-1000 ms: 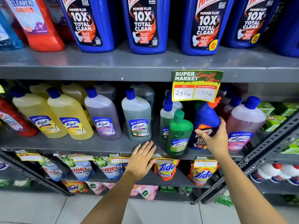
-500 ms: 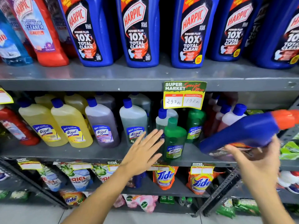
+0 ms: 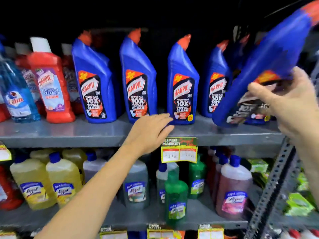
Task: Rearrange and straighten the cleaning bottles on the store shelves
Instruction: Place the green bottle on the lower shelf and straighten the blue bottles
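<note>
The right hand [image 3: 290, 107] grips a tilted blue plastic Harpic bottle [image 3: 269, 66] at far right; the left hand [image 3: 150, 133], fingers spread, hovers over the grey metal shelf [image 3: 69, 133].

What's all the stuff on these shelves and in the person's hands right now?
Harpic toilet cleaner bottles: four standing in front, blue with orange caps, upper shelf.
Held Harpic bottle: one, blue, tilted at the right, above the upper shelf.
Harpic bathroom cleaner: one in front, red, upper shelf left.
Colin bottle: one, light blue, far left.
Lizol bottles: several; yellow, grey, green, pink; lower shelf.
Price tag: one, yellow and green, upper shelf edge.
Shelves: grey metal.
Left hand: open, at the upper shelf edge.
Right hand: grip on the held Harpic bottle.
</note>
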### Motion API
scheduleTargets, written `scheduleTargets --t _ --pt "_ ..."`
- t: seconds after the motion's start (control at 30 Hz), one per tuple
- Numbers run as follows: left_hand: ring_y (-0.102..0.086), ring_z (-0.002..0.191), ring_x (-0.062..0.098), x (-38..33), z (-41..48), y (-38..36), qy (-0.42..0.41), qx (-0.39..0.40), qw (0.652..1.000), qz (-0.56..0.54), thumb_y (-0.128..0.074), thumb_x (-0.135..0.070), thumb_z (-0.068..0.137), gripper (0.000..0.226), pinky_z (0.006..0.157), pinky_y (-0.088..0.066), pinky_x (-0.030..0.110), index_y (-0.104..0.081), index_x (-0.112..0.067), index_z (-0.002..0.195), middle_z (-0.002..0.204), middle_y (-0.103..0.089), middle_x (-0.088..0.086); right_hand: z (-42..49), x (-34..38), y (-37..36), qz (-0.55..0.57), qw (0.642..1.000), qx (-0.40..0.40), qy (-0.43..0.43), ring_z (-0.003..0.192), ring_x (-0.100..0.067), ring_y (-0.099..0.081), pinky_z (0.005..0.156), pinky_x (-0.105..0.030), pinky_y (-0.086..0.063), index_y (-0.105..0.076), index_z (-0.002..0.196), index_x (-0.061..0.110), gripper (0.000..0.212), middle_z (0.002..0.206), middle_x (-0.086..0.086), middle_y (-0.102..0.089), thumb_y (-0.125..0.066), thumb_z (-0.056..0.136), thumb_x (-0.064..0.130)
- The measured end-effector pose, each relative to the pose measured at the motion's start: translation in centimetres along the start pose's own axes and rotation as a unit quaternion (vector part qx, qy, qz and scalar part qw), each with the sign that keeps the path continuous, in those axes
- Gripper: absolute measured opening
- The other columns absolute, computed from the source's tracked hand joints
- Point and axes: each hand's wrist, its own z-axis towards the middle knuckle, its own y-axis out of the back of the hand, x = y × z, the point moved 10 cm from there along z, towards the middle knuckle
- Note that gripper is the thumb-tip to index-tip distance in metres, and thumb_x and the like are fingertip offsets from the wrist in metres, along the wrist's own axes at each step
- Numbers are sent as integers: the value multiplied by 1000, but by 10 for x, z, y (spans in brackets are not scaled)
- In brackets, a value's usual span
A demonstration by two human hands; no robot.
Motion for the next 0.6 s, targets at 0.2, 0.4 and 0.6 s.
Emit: scheduleTargets --t 0.2,0.4,0.6 --pt "-66 86 27 13 -6 -14 47 25 998 25 -22 -43 98 49 62 -51 43 -65 -21 99 98 -72 -2 33 -45 -46 -51 990 97 -86 100 -22 -67 70 -47 -58 -48 131 12 69 121 -9 -68 -84 74 22" --pt "-67 84 25 15 -6 -12 55 12 998 26 -20 -45 98 54 61 -51 43 -68 -20 98 96 -73 -2 34 -51 -60 -159 975 119 -96 100 -19 -64 62 -46 -60 -42 135 27 82 118 6 -64 -82 68 52" --pt "-67 85 24 17 -8 -15 65 7 998 10 -22 -44 99 51 63 -52 44 -67 -21 99 99 -73 -5 11 -64 -54 -162 974 102 -117 112 -19 -59 91 -39 -49 -24 151 21 103 118 7 -55 -85 71 42"
